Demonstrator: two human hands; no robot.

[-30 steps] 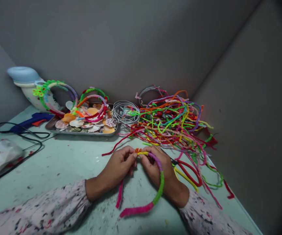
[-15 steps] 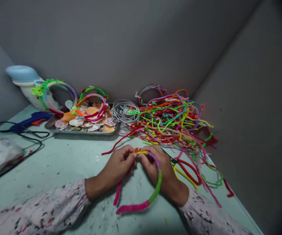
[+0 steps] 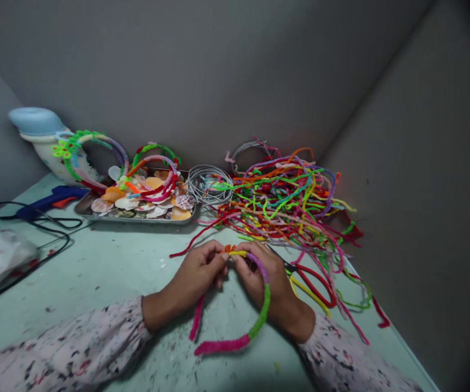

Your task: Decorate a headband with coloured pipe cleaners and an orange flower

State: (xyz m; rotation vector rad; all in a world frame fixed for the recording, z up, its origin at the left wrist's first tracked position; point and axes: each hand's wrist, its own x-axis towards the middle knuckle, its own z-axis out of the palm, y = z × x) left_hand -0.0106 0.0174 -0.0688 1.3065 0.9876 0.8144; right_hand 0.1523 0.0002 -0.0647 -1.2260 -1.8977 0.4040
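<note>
A curved band (image 3: pixel 266 305) wrapped in fuzzy stems runs through yellow, purple, green and pink sections, with its thick pink end near the table's front. My left hand (image 3: pixel 207 265) pinches the band beside a small orange tuft (image 3: pixel 229 248) at the top. Just to the right, the fingers of my right hand (image 3: pixel 261 272) are closed on the yellow and purple part. A pink end (image 3: pixel 196 318) hangs below my left hand; its upper part is hidden behind the fingers.
Behind my hands lies a heap of coloured fuzzy stems (image 3: pixel 284 196). Red-handled scissors (image 3: pixel 316 286) and a yellow-handled tool (image 3: pixel 310 296) lie beside my right wrist. Further left are a wire coil (image 3: pixel 209 185), a metal shell tray (image 3: pixel 137 220), a blue glue gun (image 3: pixel 49 201) and its black cable (image 3: pixel 61 239).
</note>
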